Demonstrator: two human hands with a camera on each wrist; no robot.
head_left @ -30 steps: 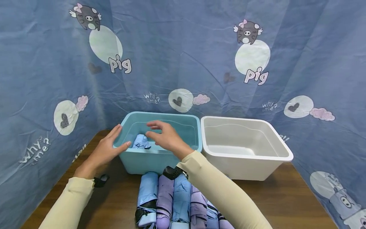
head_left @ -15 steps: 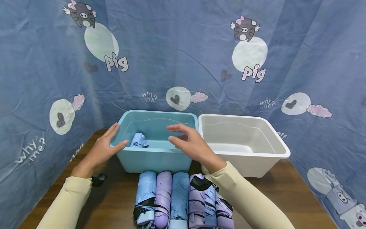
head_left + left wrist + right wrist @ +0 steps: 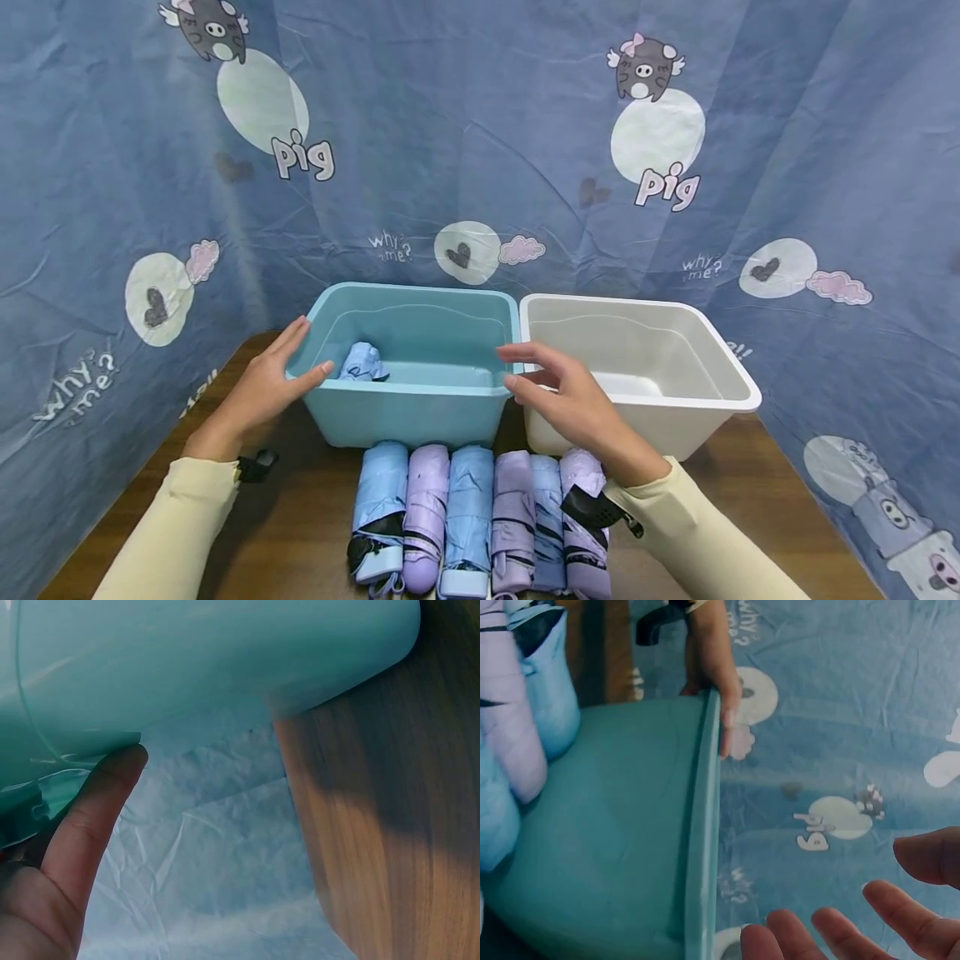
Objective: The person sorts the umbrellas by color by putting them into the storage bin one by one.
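Note:
My left hand (image 3: 258, 393) rests at the left rim of a teal plastic bin (image 3: 405, 417), fingers extended. In the left wrist view, a finger (image 3: 90, 825) lies along the bin's edge. Inside the bin's left end is a folded blue umbrella (image 3: 362, 362), its lower part hidden by the front wall. My right hand (image 3: 566, 400) hovers in front of where the two bins meet, fingers loosely bent and apart, holding nothing. The right wrist view shows its spread fingertips (image 3: 840, 930) beyond the teal rim.
A white bin (image 3: 731, 406) stands right of the teal one. In front of them several folded umbrellas (image 3: 470, 521), blue and purple, lie side by side on the wooden table (image 3: 300, 533). A blue printed curtain (image 3: 480, 142) hangs behind.
My right hand has moved out of the teal bin and to the right, toward the white bin. My left hand has stayed at the rim. The view has shifted slightly.

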